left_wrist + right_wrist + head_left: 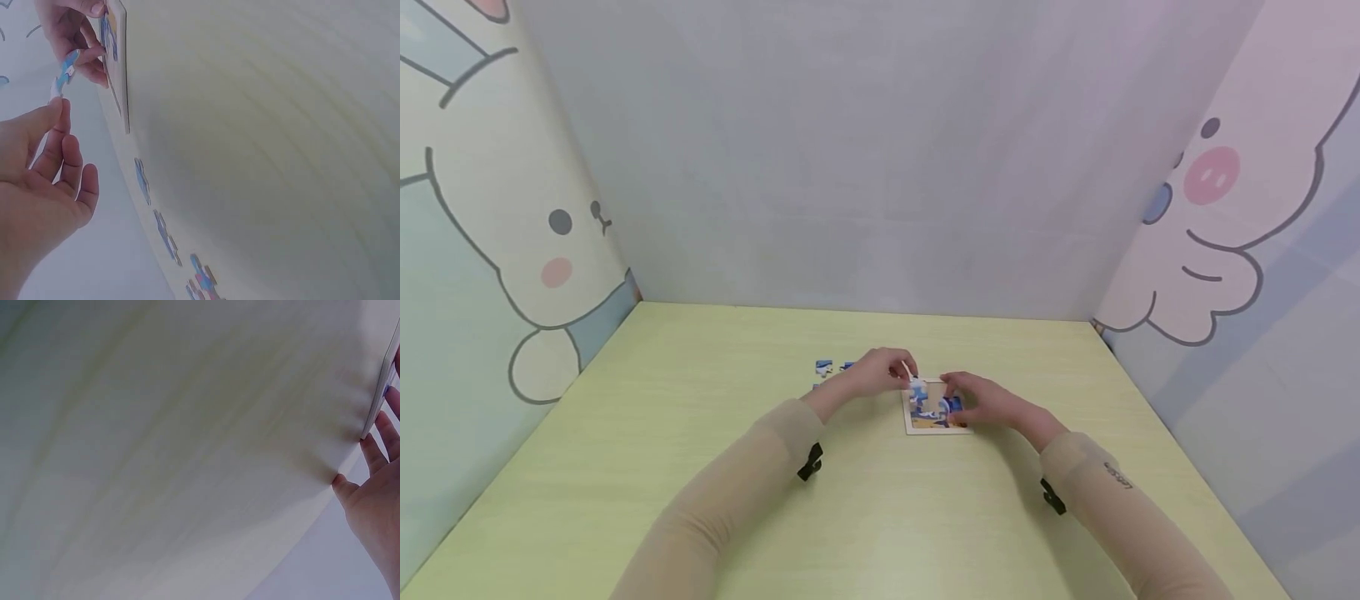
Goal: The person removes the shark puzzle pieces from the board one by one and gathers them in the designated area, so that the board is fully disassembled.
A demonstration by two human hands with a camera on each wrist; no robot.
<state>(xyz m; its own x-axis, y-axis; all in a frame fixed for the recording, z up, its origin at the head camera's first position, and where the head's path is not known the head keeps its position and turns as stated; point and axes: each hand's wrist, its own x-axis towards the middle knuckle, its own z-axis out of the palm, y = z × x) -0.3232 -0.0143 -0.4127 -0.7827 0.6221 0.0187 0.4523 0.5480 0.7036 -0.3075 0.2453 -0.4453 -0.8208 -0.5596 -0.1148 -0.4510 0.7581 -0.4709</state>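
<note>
My left hand (880,372) pinches a blue-and-white jigsaw piece (66,72) between thumb and fingertip. The piece is raised over the upper left part of a small puzzle board (907,417) with a pale frame. Its other fingers (72,159) curl loosely below. Blue and orange picture pieces fill the board's lower part, while bare tan backing shows higher up. At the board's right side rests my right hand (992,402), fingers spread over it. In the right wrist view, fingertips of the right hand (375,494) are at the board's edge and on the table.
Several loose jigsaw pieces (823,367) lie on the table left of the board, partly hidden behind the left hand and forearm. The pale yellow table (700,375) meets a grey backdrop (865,167) behind, with cartoon-printed panels on both sides.
</note>
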